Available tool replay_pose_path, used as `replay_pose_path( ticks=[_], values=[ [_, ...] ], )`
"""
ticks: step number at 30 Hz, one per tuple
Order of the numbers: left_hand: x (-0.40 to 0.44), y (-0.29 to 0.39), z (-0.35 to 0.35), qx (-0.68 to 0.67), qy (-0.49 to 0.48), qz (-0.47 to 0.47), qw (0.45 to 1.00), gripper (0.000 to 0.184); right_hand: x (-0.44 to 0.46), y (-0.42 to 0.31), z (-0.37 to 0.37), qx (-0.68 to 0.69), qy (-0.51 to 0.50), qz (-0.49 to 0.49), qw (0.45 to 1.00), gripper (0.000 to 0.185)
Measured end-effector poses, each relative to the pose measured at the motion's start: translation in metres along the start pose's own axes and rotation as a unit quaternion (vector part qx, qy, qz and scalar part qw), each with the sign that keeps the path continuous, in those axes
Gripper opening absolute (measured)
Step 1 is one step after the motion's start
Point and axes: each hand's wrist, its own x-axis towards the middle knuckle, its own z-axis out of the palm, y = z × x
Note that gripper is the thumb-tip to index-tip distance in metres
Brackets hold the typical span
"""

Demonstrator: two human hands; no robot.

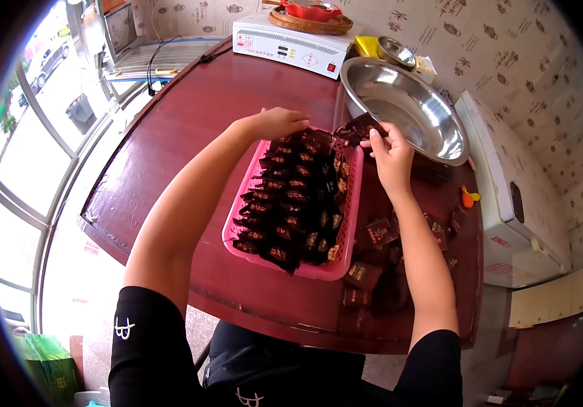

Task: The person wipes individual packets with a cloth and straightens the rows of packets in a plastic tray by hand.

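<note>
A pink plastic basket [335, 271] stands on the table, filled with rows of small dark packets [295, 197] set upright. My left hand [281, 124] reaches over the basket's far edge, its fingers stretched toward the packets at the far end; its fingertips are partly hidden. Between the thumb and fingers of my right hand [391, 149] is a dark packet [358, 129], held tilted just above the basket's far right corner. More loose packets [379, 233] lie on the table to the right of the basket, partly behind my right forearm.
A large steel basin [434, 122] sits beyond my right hand. At the back is a white control box [291, 47] with a red dish [312, 9] on top. An orange toy-like object [468, 198] lies near the right table edge, beside a white freezer [508, 190]. Glass doors [40, 149] stand left.
</note>
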Motion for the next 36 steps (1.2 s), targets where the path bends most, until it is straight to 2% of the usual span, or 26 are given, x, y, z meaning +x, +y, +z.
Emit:
replay_pose_path(
  ticks=[1,2,3,5,7,9,11,13,16,19,20,21,23,24,25,27,28,29,30,31,33,34,35,36],
  values=[
    [-0.001,0.004,-0.004,-0.085,-0.090,-0.050,0.991,0.047,0.003,0.002,0.006,-0.014,0.024,-0.017,0.999,0.019],
    [0.001,-0.003,0.000,-0.052,-0.072,-0.008,0.996,0.041,0.006,0.008,0.009,-0.012,0.025,-0.015,1.000,0.019],
    [-0.002,-0.001,-0.001,-0.051,-0.074,-0.009,0.996,0.041,0.011,0.017,0.013,-0.017,0.035,-0.035,0.999,0.019],
    [-0.012,0.004,-0.005,-0.120,-0.007,0.048,0.992,0.035,0.018,0.036,0.026,-0.019,0.046,-0.054,0.997,0.019],
    [-0.014,0.000,-0.003,-0.119,-0.010,0.058,0.991,0.033,0.022,0.044,0.044,0.074,0.051,-0.036,0.995,0.020],
    [-0.016,-0.002,-0.004,-0.117,-0.012,0.070,0.991,0.031,0.024,0.048,0.055,0.085,0.050,-0.027,0.995,0.018],
    [-0.016,-0.002,-0.005,-0.116,0.012,0.053,0.992,0.027,0.030,0.052,0.062,0.070,0.031,0.040,0.996,0.014],
    [-0.020,0.004,-0.009,-0.161,0.010,0.053,0.986,0.025,0.035,0.062,0.068,0.124,0.025,0.068,0.990,0.013],
    [-0.026,0.008,-0.010,-0.239,0.008,0.069,0.969,0.022,0.035,0.063,0.064,0.208,-0.070,0.177,0.959,0.016],
    [-0.031,0.009,-0.009,-0.288,0.008,0.089,0.953,0.022,0.033,0.064,0.066,0.208,-0.116,0.144,0.960,0.019],
    [-0.032,0.009,-0.010,-0.303,0.007,0.094,0.948,0.022,0.029,0.063,0.066,0.249,-0.160,0.156,0.942,0.023],
    [-0.035,0.012,-0.013,-0.304,0.007,0.092,0.948,0.022,0.027,0.071,0.070,0.249,-0.161,0.157,0.942,0.023],
    [-0.043,0.017,-0.022,-0.226,0.075,0.057,0.970,0.017,0.022,0.092,0.079,0.137,-0.174,0.178,0.959,0.028],
    [-0.046,0.013,-0.020,-0.210,0.124,0.051,0.968,0.019,0.017,0.080,0.077,0.115,-0.183,0.195,0.957,0.031],
    [-0.043,0.008,-0.013,-0.210,0.123,0.050,0.969,0.019,0.015,0.079,0.076,0.116,-0.183,0.195,0.957,0.031],
    [-0.035,-0.006,0.005,-0.239,0.263,0.066,0.932,0.027,0.014,0.077,0.075,0.131,-0.190,0.164,0.959,0.044],
    [-0.035,-0.009,0.011,-0.319,0.181,0.041,0.929,0.033,0.014,0.069,0.074,0.132,-0.190,0.164,0.959,0.044],
    [-0.035,-0.013,0.015,-0.319,0.182,0.041,0.929,0.033,0.014,0.062,0.071,0.063,-0.226,0.124,0.964,0.042],
    [-0.038,-0.007,0.014,-0.348,0.103,0.005,0.932,0.033,0.014,0.053,0.069,-0.007,-0.261,0.083,0.962,0.040],
    [-0.041,0.000,0.011,-0.374,0.022,-0.030,0.927,0.033,0.011,0.045,0.068,-0.008,-0.261,0.083,0.962,0.040],
    [-0.043,0.005,0.009,-0.373,0.014,-0.030,0.927,0.032,0.002,0.033,0.068,-0.027,-0.165,0.040,0.985,0.039],
    [-0.042,0.004,0.011,-0.391,0.015,-0.019,0.920,0.031,-0.001,0.044,0.070,0.068,-0.139,0.083,0.984,0.041],
    [-0.041,0.003,0.014,-0.409,0.017,-0.009,0.912,0.031,-0.003,0.048,0.072,0.065,-0.139,0.086,0.984,0.041],
    [-0.040,0.005,0.015,-0.412,0.017,-0.009,0.911,0.031,-0.004,0.046,0.077,0.156,-0.094,0.135,0.974,0.044]
  ],
)
